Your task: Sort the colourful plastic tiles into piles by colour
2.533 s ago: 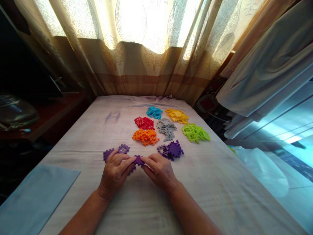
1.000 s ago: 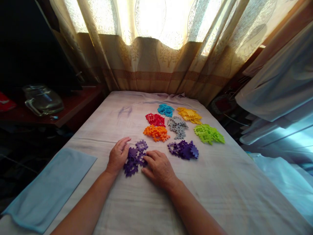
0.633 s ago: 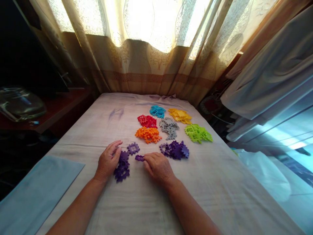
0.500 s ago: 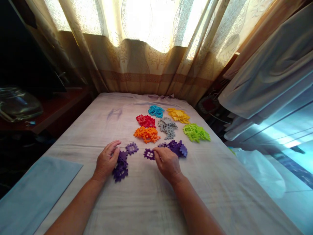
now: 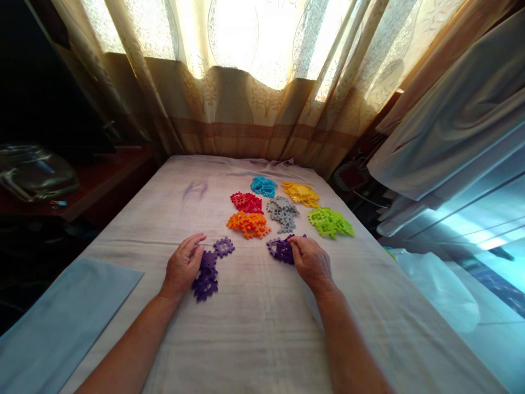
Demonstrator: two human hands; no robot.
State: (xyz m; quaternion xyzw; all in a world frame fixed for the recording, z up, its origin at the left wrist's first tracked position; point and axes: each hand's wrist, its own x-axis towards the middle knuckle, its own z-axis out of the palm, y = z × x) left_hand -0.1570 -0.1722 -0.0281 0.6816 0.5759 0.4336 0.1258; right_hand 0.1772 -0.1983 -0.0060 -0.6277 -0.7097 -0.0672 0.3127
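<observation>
My left hand (image 5: pixel 183 266) rests on the sheet with its fingers loosely curved and apart. Its thumb side is against a small pile of dark purple notched plastic tiles (image 5: pixel 206 276). Just beyond lies a single purple tile (image 5: pixel 223 247) with a window-like grid. My right hand (image 5: pixel 311 262) is at another pile of purple interlocking tiles (image 5: pixel 280 250), thumb and fingers pinched on a purple tile there. The hand covers part of that pile, so the held piece shows only in part.
Farther back on the bed sheet (image 5: pixel 246 328) lie piles of orange (image 5: pixel 248 225), red (image 5: pixel 246 202), blue (image 5: pixel 263 186), grey (image 5: pixel 283 212), yellow (image 5: pixel 301 193) and green tiles (image 5: pixel 330 222). A pale blue cloth (image 5: pixel 74 317) lies at left, a glass jar (image 5: pixel 36 172) beyond.
My right hand has moved right, from the middle of the sheet to the right purple pile. The window-grid tile it held out no longer shows there. My left hand stays in place.
</observation>
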